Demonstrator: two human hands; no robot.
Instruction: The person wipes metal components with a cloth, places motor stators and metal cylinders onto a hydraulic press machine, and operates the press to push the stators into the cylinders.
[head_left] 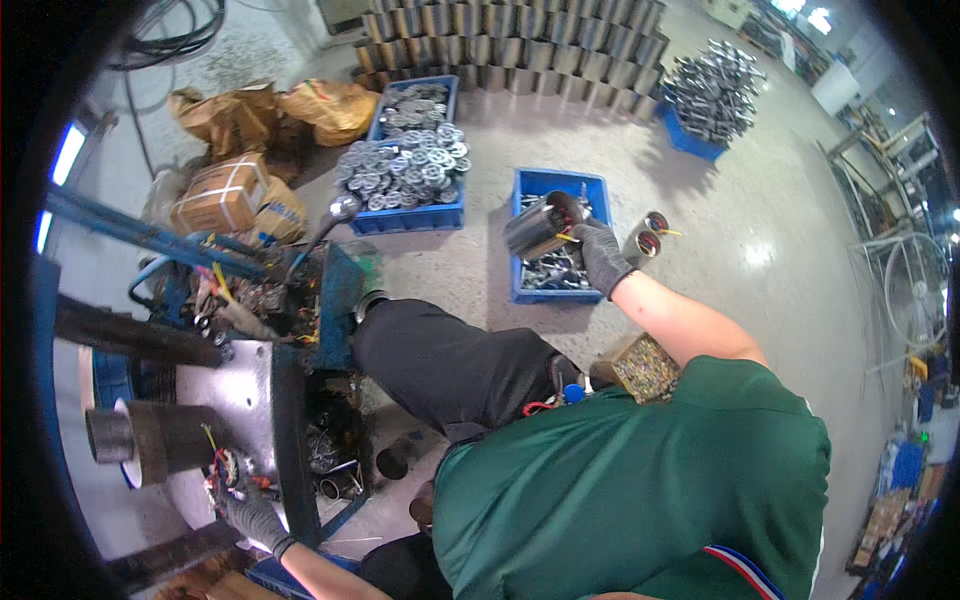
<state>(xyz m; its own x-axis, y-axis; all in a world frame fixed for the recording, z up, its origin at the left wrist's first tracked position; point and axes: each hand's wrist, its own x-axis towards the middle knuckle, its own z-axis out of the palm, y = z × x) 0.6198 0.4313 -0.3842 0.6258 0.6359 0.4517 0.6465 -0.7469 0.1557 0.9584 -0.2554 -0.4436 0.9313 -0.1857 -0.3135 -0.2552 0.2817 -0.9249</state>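
Observation:
My right hand [601, 255], in a dark grey glove, grips the rim of a shiny metal cylinder [537, 228]. Tilted on its side, this cylinder is above a blue crate of metal parts [563, 271], and a yellow wire shows at its open end. My left hand [258, 518], also gloved, is at the press on the left. Its fingers are bent beside a bundle of coloured wires [223, 466] near the end of a thick steel cylinder [172, 440]; what they pinch is too small to make out.
Two short cylinders with dark red insides [649, 243] stand right of the crate. Farther off are crates heaped with round metal covers [400, 170], stacked metal tubes [510, 50] and a crate of shafts [712, 95]. A press lever with a ball knob [344, 207] sticks up on the left.

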